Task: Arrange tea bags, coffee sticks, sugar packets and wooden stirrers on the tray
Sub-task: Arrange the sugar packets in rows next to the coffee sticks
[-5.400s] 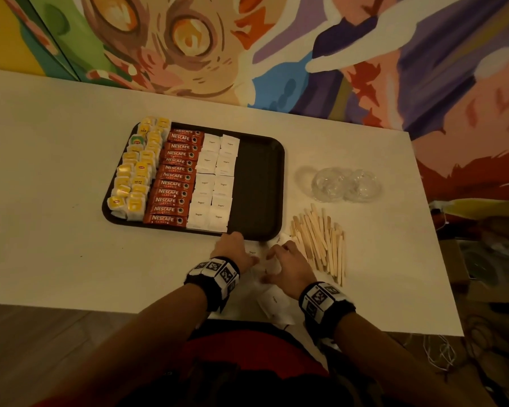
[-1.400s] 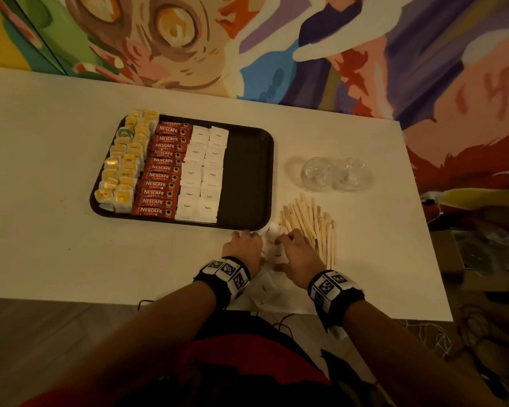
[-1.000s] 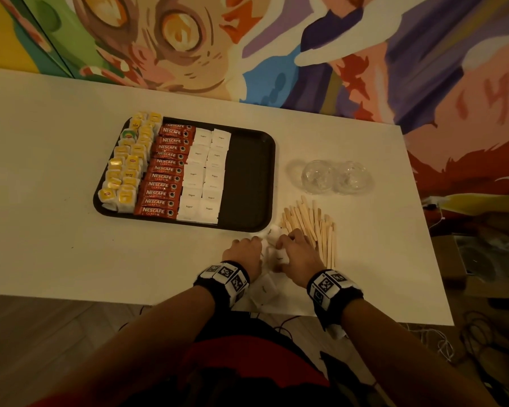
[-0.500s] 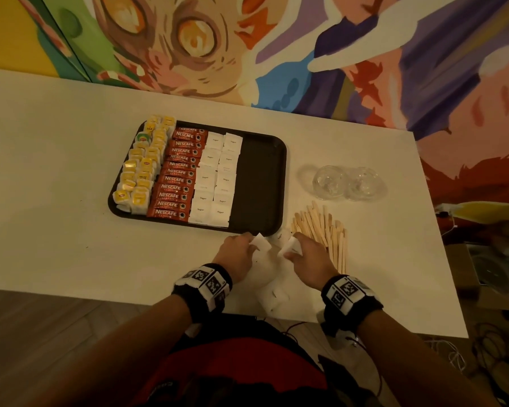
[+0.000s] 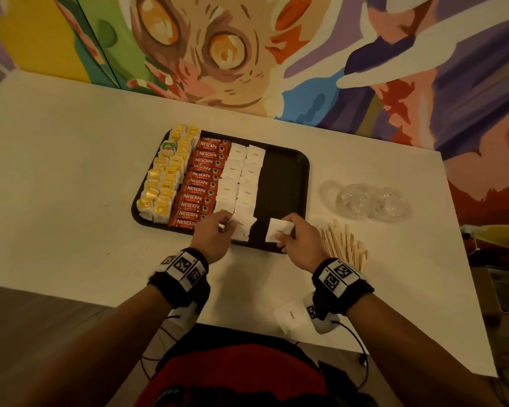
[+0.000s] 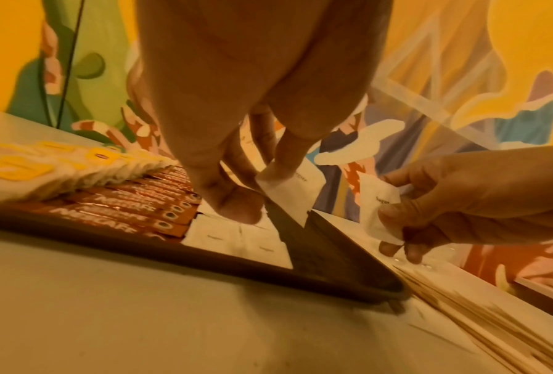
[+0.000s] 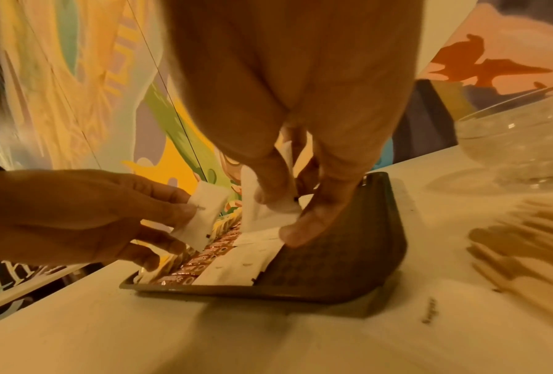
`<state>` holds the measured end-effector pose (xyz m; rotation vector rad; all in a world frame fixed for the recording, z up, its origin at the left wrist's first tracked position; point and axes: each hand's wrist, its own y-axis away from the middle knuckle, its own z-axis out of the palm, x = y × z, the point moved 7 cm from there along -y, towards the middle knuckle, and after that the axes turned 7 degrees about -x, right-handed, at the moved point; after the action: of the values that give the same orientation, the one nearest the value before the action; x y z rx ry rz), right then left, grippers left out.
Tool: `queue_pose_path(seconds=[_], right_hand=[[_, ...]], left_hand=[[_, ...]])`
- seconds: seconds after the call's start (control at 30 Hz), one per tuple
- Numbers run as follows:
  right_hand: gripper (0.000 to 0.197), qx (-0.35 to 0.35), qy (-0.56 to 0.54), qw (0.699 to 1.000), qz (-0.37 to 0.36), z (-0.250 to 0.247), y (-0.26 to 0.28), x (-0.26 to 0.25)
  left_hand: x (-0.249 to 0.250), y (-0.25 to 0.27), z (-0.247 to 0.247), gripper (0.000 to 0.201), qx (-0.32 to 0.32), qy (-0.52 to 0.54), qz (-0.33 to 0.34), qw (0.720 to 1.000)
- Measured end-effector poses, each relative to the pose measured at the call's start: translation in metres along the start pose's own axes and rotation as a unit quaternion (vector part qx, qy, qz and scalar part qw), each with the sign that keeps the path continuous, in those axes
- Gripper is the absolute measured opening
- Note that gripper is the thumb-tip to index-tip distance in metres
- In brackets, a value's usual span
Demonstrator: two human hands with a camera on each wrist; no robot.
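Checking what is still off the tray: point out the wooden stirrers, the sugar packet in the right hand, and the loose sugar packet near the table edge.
wooden stirrers [image 5: 346, 245], head view, middle of the pile.
sugar packet in the right hand [image 5: 278, 230], head view, packet face.
loose sugar packet [image 5: 290, 315], head view, its centre.

Glass bowls [image 5: 372, 202] beside painted mural [image 5: 276, 54]

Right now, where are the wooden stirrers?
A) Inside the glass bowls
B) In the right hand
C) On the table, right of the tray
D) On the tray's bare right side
C: the wooden stirrers lie loose on the table, beside the tray, not on it.
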<state>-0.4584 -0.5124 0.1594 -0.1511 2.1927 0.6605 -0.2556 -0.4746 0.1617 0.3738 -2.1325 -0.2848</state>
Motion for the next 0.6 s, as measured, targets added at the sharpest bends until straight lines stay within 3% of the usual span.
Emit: queue_pose_path(seconds=[0.3,0.6], right_hand=[[0.024,0.065,-0.06,0.996,0.025,0.012,-0.049,-0.029],[0.027,0.065,-0.036,0.995,0.062,0.032,-0.092,-0.034]], left_hand=[[-0.035,-0.052,-0.054,0.021,0.079,-0.015,-0.078,0.994],[-0.025,-0.087,-0.058,0.023,0.001,-0.08,-0.075,0.994]])
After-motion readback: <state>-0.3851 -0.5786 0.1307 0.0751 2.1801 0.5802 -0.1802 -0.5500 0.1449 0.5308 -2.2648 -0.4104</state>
